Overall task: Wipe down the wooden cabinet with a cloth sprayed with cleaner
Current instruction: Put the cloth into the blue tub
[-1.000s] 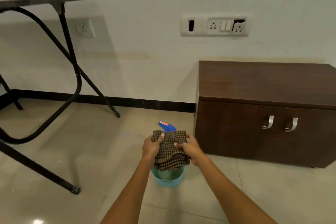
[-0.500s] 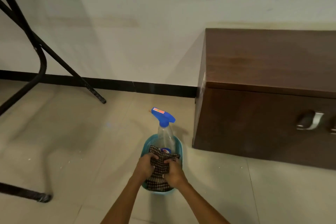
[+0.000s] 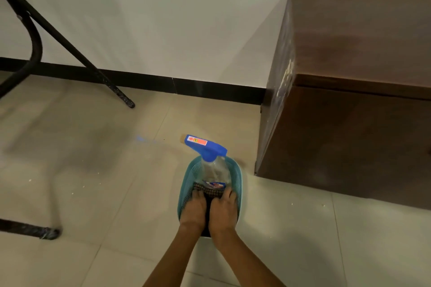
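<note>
**Two hands in the basket, wiping not begun**

Left hand (image 3: pixel 193 212) and right hand (image 3: pixel 222 211) lie side by side, palms down, on the checked cloth (image 3: pixel 210 193) inside the teal basket (image 3: pixel 239 184) on the floor (image 3: pixel 116 170). Fingertips bend down onto the cloth; gripping or just pressing, can't tell. Forearms run straight out, wrists nearly touching.

Spray bottle (image 3: pixel 215 170) stands upright in the same basket, touching the cloth's far edge, nozzle pointing left.

Step, my read: setup. Next needs the cloth lifted out in one hand and the other on the bottle's trigger to wet the cloth.

Wooden cabinet (image 3: pixel 349 123) sits just right of the basket, untouched.
</note>
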